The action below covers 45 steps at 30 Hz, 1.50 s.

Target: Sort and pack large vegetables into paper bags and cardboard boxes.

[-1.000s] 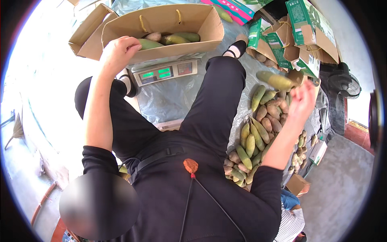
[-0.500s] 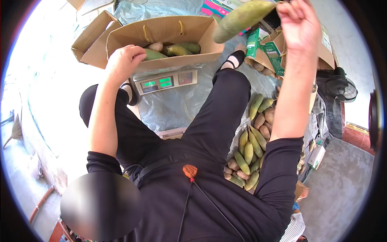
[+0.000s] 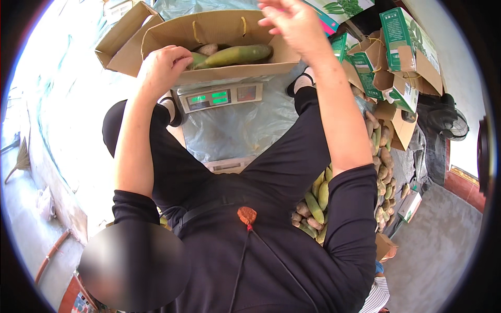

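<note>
Item: open cardboard box [image 3: 229,31], brown, with cord handles; seated on a digital scale [image 3: 219,97], presumably so the contents register on the green display; scale rests on a clear plastic sheet [image 3: 245,130] between the seated person's knees.
Contents: a long green fruit [image 3: 237,55] lying lengthwise along the near wall, on top of others; the count beneath is hidden by the wall and by the left hand.
Left hand [image 3: 163,68]: curled over the near rim at the box's left corner, fingers bent down onto the edge, apparently steadying it; whether the fingertips touch fruit inside cannot be told.
Right hand [image 3: 292,21]: raised above the box's right end, fingers loosely spread, holding nothing; its upper part is cut off by the picture's top edge.
Surroundings: loose heap of green and brownish fruit [image 3: 323,198] on the floor by the right leg, partly hidden behind the arm and thigh; green-and-white printed cartons [image 3: 402,36] stacked at upper right; a second brown box flap [image 3: 117,41] at left, interior unseen.
</note>
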Each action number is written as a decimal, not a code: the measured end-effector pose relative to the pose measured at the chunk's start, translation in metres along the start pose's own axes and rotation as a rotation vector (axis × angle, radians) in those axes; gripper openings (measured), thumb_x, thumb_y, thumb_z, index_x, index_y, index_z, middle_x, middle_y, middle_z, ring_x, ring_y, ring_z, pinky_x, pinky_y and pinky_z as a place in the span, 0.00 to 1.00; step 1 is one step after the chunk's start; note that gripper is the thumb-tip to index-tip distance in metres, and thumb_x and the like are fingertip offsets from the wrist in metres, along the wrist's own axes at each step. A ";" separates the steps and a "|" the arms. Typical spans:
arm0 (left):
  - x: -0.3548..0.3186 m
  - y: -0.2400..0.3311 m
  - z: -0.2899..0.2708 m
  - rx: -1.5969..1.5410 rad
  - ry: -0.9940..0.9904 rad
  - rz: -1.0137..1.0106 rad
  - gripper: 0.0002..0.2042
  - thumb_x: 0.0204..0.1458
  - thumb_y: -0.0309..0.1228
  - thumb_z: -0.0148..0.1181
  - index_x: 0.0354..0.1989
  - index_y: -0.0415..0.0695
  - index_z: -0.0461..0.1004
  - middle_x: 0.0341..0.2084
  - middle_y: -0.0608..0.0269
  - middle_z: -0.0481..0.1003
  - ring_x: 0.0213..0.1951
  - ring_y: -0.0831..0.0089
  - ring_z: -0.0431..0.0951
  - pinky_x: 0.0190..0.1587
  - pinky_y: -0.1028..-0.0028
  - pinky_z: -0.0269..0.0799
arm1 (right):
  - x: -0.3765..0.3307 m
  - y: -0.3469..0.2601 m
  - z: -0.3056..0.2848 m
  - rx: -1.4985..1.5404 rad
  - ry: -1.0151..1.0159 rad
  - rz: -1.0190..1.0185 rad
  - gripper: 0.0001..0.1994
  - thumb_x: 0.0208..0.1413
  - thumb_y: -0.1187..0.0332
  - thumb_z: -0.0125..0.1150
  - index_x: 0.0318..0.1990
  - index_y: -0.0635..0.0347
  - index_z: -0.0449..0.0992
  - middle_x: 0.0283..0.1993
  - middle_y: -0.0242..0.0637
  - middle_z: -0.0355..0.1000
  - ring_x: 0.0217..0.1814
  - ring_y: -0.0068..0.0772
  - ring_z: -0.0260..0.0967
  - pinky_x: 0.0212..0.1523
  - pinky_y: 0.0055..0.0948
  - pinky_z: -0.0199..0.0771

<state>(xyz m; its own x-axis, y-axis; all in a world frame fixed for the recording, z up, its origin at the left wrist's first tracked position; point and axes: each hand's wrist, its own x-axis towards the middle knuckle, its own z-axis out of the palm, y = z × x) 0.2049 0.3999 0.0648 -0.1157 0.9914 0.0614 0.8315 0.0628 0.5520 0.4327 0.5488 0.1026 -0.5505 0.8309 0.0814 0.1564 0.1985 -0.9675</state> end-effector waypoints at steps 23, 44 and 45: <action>0.007 -0.002 0.009 0.064 0.096 -0.013 0.08 0.49 0.32 0.56 0.35 0.43 0.77 0.30 0.60 0.76 0.32 0.64 0.76 0.38 0.71 0.70 | -0.035 0.088 -0.081 0.053 0.415 0.310 0.10 0.55 0.68 0.55 0.43 0.58 0.74 0.36 0.31 0.74 0.33 0.19 0.69 0.31 0.19 0.68; 0.008 -0.007 0.000 0.014 0.228 -0.121 0.09 0.50 0.29 0.57 0.38 0.41 0.77 0.32 0.59 0.77 0.35 0.70 0.77 0.41 0.75 0.70 | -0.024 0.113 -0.077 -0.197 0.290 0.325 0.12 0.50 0.64 0.60 0.38 0.63 0.76 0.31 0.32 0.74 0.26 0.21 0.67 0.28 0.23 0.68; 0.009 -0.008 -0.001 -0.012 0.255 -0.154 0.09 0.50 0.29 0.57 0.38 0.41 0.77 0.32 0.59 0.77 0.36 0.71 0.77 0.42 0.75 0.70 | -0.023 0.117 -0.079 -0.241 0.273 0.346 0.15 0.49 0.59 0.61 0.37 0.62 0.77 0.31 0.35 0.75 0.28 0.25 0.70 0.32 0.26 0.69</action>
<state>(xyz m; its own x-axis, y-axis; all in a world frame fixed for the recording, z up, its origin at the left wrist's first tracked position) 0.1968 0.4081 0.0622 -0.3737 0.9094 0.1824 0.7875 0.2072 0.5805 0.5280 0.5939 0.0063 -0.2028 0.9686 -0.1436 0.4948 -0.0252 -0.8686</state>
